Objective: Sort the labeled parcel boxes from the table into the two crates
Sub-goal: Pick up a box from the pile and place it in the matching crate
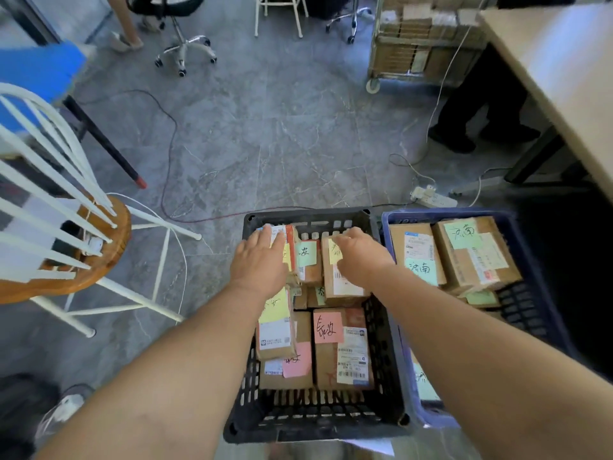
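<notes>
A black crate (308, 416) on the floor holds several cardboard parcel boxes with coloured notes. My left hand (260, 260) lies flat, fingers spread, on a box with a yellow note and red edge (288, 240) at the crate's far left. My right hand (360, 257) rests on a brown box with a yellow note and barcode label (343, 287) at the far right; whether its fingers grip the box I cannot tell. A pink-noted box (341, 346) lies nearer me. To the right, a blue crate (530, 293) holds boxes with green notes (474, 250).
A white-and-wood chair (83, 247) stands left of the crates. Cables and a power strip (431, 197) lie on the grey floor beyond them. A table (564, 71) is at the right, a wheeled cart of boxes (421, 44) behind, and a person's legs (474, 104) under the table.
</notes>
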